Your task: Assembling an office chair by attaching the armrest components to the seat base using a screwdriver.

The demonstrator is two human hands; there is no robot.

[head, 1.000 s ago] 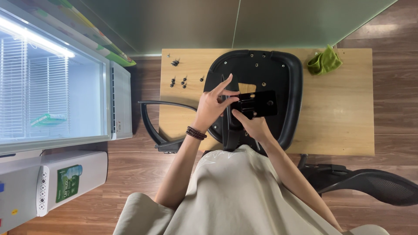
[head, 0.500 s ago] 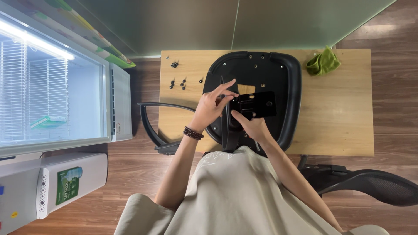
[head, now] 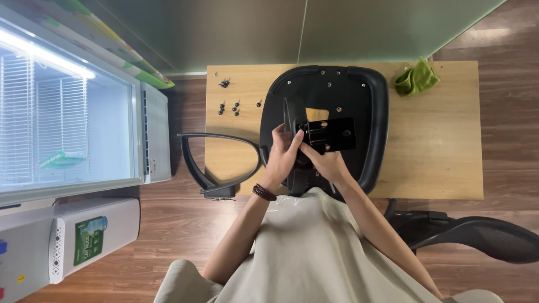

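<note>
Lowered since a second ago, the left hand, its fingers then raised and spread, now curls against the near-left corner of a black metal mounting plate. That plate lies flat on the upturned black chair seat on the wooden table, its long axis running left to right. Beneath the plate's near edge, the right hand grips it. Both hands sit just this side of the plate. Loose black screws lie to the left, with a detached armrest and a green cloth at the far right.
</note>
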